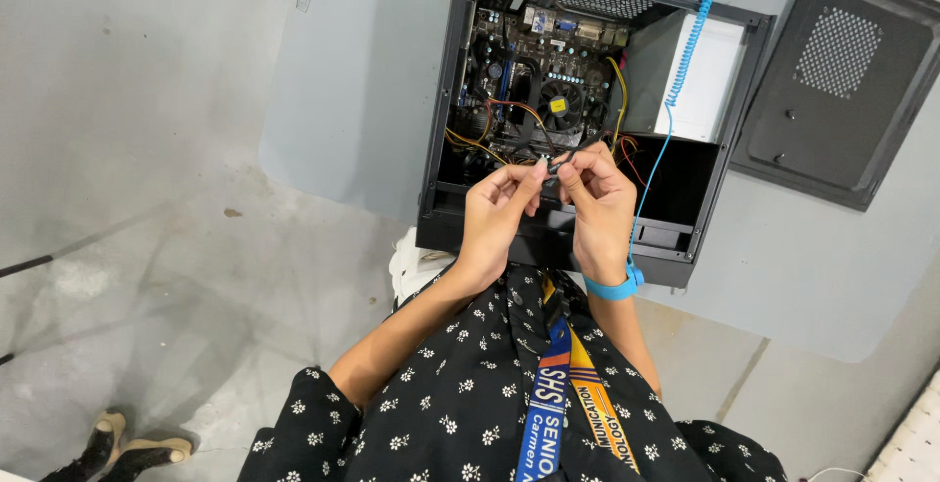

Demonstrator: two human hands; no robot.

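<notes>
L: my left hand (497, 210) raised, fingertips pinched | R: my right hand (599, 206) opposite, fingers curled, pinching | wrists close, forearms bare

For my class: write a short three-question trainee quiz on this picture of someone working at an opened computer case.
1. True or false: the side panel is fitted on the computer case.
2. Which wrist wears the blue wrist strap? A) left B) right C) neither
3. Fill in: both hands pinch a small dark ____ in front of the open case.

Key
1. False: it lies off to the side, on the grey mat.
2. B: the right hand; its coiled cord runs up to the case's top edge.
3. Connector, with the left hand also on it; wires trail into the case.
</notes>
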